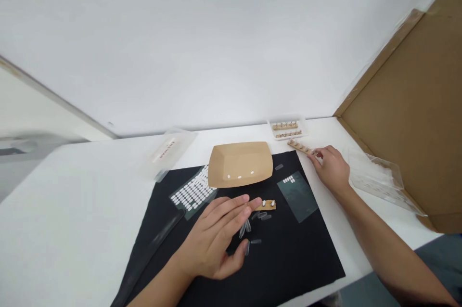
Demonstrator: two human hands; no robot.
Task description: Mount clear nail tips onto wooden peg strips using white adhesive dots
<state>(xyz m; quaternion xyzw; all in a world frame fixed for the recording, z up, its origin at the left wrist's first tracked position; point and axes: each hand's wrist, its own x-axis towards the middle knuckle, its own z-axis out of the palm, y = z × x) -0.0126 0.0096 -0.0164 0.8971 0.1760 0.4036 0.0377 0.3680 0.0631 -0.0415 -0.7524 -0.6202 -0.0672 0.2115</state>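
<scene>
Along the right edge of the frame, a cardboard panel (pixel 400 114) rises beside the white table (pixel 90 211), with a clear plastic container (pixel 386 174) near its foot. At upper centre-right of the tabletop, a clear case (pixel 304 129) holds two wooden strips (pixel 285 126) fitted with small metal pegs. A translucent lid (pixel 175 146) with red lettering lies left of centre, by the corner of the black mat (pixel 296 263). At centre sits a brown paper tray (pixel 241 155), three white ovals inside, overlapping a sheet of white ovals (pixel 197 191) on its left. To the right, a dark sheet (pixel 298 198) carries just a few ovals.

The right hand (pixel 332 168), right of centre, pinches the near end of a pegged wooden bar (pixel 299 147) between thumb and fingers; the bar points up and left towards the case. At lower centre, the left hand (pixel 216 237) is open, fingers extended, hiding part of a short wooden piece (pixel 268 205) and some clear nail tips (pixel 266 217). Whether its fingertips touch the piece, I cannot tell.
</scene>
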